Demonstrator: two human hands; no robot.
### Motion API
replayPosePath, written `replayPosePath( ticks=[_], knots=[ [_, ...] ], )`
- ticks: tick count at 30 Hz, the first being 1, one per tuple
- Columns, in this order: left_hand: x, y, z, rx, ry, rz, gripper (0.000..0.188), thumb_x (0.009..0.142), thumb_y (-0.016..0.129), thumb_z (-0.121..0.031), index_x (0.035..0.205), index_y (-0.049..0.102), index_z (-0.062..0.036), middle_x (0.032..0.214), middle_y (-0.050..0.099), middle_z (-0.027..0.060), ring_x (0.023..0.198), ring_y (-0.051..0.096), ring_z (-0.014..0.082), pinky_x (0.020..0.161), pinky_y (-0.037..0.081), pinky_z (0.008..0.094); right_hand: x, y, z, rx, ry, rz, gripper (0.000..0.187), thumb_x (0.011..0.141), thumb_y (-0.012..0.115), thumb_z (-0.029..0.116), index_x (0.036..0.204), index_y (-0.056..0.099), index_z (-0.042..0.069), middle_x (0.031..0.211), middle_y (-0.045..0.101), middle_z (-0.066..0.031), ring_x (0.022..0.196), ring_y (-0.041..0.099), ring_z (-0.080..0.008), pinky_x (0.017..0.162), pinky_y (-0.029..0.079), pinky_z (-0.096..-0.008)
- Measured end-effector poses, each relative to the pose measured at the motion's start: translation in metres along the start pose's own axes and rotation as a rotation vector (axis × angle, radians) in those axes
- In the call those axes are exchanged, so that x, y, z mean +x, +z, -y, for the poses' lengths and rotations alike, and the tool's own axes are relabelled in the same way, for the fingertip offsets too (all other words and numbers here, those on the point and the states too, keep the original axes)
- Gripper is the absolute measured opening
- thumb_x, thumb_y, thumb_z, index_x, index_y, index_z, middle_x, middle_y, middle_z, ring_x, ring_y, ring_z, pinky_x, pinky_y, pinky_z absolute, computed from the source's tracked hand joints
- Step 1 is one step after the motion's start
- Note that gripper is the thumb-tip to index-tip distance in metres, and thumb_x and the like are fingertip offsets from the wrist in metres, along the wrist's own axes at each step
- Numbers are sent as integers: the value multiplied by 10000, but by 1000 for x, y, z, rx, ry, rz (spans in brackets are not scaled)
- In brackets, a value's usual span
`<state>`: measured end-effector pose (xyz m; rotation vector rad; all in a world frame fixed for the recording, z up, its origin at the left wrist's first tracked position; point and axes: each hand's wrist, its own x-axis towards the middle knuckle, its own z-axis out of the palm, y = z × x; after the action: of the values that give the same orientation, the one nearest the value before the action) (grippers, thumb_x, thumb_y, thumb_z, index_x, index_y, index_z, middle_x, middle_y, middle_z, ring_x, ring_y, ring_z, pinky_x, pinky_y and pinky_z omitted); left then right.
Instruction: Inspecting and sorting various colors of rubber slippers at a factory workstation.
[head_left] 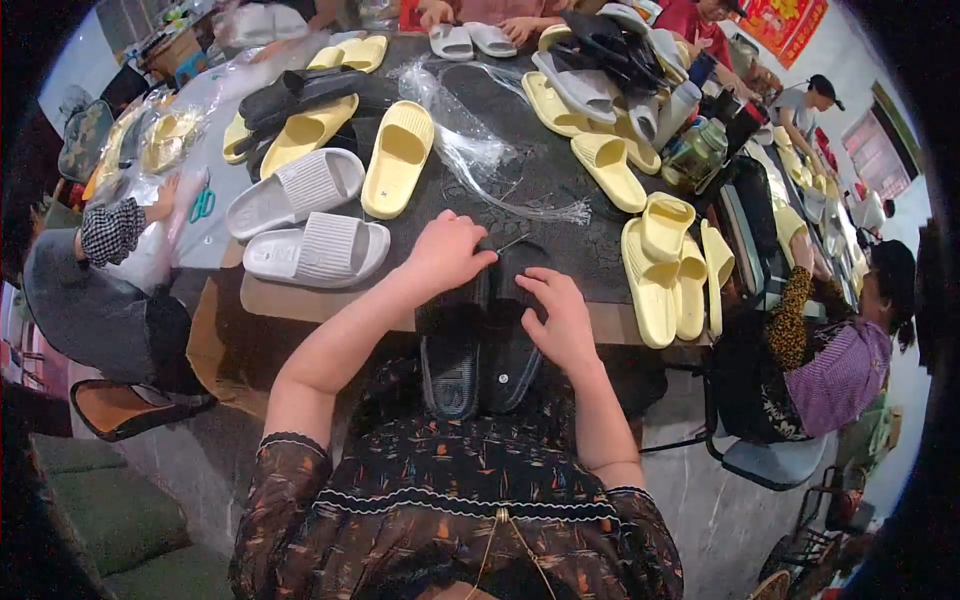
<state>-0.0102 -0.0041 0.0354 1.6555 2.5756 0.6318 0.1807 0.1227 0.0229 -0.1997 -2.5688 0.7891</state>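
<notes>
A pair of black slippers lies before me at the table's near edge, soles toward me: the left slipper (450,375) and the right slipper (510,372). My left hand (450,252) is above their toe ends, thumb and fingers pinched on a thin pale strip (514,242). Curled against the outer side of the right slipper's strap, my right hand (562,318) grips it with thumb and fingers. Left of my forearm sit two grey slippers (325,245), and a yellow slipper (398,160) lies beyond them.
Clear plastic strips (480,165) spread across the dark tabletop. Yellow slippers (660,275) stand at right; mixed slippers (600,80) pile up behind them beside a bottle (697,155). Green scissors (203,205) lie at left. Other people work around the table, one seated close at right (835,370).
</notes>
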Motion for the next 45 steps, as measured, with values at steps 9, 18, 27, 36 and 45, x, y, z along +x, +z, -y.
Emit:
replayPosePath(
  ticks=[9, 18, 27, 36, 45],
  knots=[
    [14, 52, 10, -160, -89, -144, 171, 790, 621, -219, 837, 695, -72, 853, 658, 120, 872, 575, 332, 806, 476, 416, 13, -12, -21, 181, 14, 72, 422, 670, 638, 66, 1091, 653, 76, 1146, 605, -98, 1092, 546, -267, 962, 420, -359],
    [3, 43, -3, -667, -199, -327, 170, 862, 579, -186, 876, 654, -35, 753, 662, 111, 682, 633, 257, 653, 490, 354, 16, -18, -22, 276, -51, 171, 412, 665, 698, 112, 1074, 666, 87, 1168, 587, -84, 1113, 517, -251, 977, 395, -356],
    [2, 52, 4, -738, -196, -340, 191, 857, 599, -190, 915, 661, -18, 757, 664, 110, 680, 637, 196, 638, 486, 311, 70, 38, -32, 588, 324, 31, 271, 829, 706, 185, 1025, 654, 5, 869, 657, -17, 778, 577, -77, 716, 465, -231],
    [3, 50, 8, -730, -242, -315, 175, 833, 618, -185, 858, 654, -16, 706, 645, 73, 626, 596, 133, 599, 467, 285, 77, 59, -52, 963, 437, -201, 101, 859, 657, 122, 878, 641, 24, 780, 604, 14, 707, 521, -57, 645, 421, -220],
    [4, 49, 8, -971, -235, -311, 192, 846, 667, -171, 913, 676, 9, 745, 638, -16, 678, 543, 39, 621, 446, 206, 74, 55, -44, 958, 380, -77, 147, 843, 682, 138, 917, 673, 11, 821, 649, 3, 749, 561, -57, 688, 445, -210]
  ],
)
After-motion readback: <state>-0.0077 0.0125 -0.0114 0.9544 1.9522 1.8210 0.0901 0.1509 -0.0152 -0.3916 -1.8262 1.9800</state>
